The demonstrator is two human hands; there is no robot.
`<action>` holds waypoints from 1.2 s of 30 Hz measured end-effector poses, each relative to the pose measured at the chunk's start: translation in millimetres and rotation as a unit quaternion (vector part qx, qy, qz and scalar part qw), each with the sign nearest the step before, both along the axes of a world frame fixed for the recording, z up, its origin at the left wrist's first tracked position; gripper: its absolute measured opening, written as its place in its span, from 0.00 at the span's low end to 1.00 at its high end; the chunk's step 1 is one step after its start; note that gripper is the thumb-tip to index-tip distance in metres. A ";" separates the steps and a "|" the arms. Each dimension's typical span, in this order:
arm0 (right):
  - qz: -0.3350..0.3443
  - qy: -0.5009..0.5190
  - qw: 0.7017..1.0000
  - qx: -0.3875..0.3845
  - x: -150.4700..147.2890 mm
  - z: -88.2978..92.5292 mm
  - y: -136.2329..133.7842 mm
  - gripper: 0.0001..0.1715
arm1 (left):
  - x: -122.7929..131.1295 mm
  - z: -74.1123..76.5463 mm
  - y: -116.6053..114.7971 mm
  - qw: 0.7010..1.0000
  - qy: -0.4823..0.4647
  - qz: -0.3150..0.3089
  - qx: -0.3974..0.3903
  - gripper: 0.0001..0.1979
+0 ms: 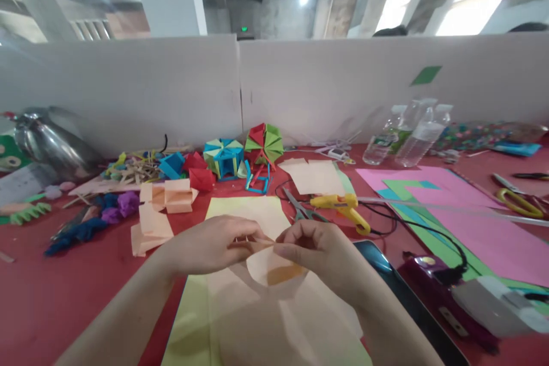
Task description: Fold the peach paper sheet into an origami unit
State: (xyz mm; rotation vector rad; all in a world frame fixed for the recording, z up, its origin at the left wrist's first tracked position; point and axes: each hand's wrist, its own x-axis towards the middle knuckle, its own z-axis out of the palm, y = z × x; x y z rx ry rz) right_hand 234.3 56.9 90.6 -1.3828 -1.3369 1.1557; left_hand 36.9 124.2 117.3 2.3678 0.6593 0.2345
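Observation:
A small piece of peach paper, partly folded, is held up between both hands. My left hand pinches its left upper edge, with fingers closed. On the other side, the thumb and fingers of my right hand grip its upper right edge. Below the hands, a large peach sheet lies over a pale yellow sheet. To the left stand several folded peach paper boxes. Scissors and a yellow glue gun lie just beyond my right hand.
Colourful folded paper models stand along the white partition. A steel jug is at the far left, plastic bottles at the back right. Pink sheets, a dark phone-like slab and a purple power strip lie right.

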 end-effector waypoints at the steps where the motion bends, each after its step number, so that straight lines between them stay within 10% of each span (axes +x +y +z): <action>1: 0.000 0.002 1.000 0.002 0.9 -0.4 2.6 0.12 | 3.2 0.0 2.1 1.000 -0.003 0.008 0.001 0.10; 20: -0.061 0.007 0.997 0.042 6.4 -25.5 9.2 0.15 | 15.6 -10.3 7.2 0.999 0.006 -0.032 0.012 0.13; 36: -0.022 -0.015 0.997 0.070 5.9 -17.9 6.2 0.11 | 31.3 -25.0 4.4 0.987 -0.109 0.113 -0.040 0.12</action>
